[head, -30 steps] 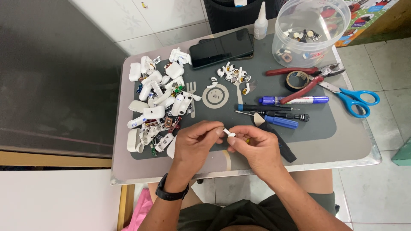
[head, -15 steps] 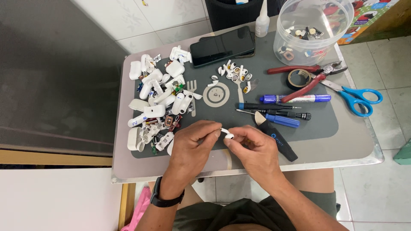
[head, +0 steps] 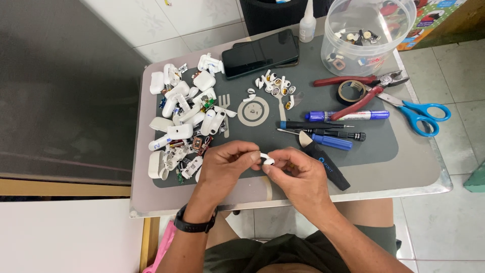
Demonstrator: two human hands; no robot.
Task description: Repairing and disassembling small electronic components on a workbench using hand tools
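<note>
Where tiled floor (head: 454, 76) shows, a grey mat (head: 374, 146) covers the table (head: 424, 177).

Small white earbud piece (head: 267, 160) pinched between both hands' fingertips

Mat (head: 384, 146) was dark grey, scissors (head: 422, 114) blue, pliers (head: 361, 88) red, marker (head: 348, 116) blue, phone (head: 260, 53) black, earbud (head: 267, 160) white.

Two bare arms reaching in from below, wrists bent a little inward. Left hand (head: 227, 164) curled, knuckles up, fingers tucked in, thumb and first finger pinched tight together. Right hand (head: 298, 172) curled the same way, fingertips pinched too. Both hands close together, fingertips almost meeting in the middle. Black band around the left wrist.
</note>
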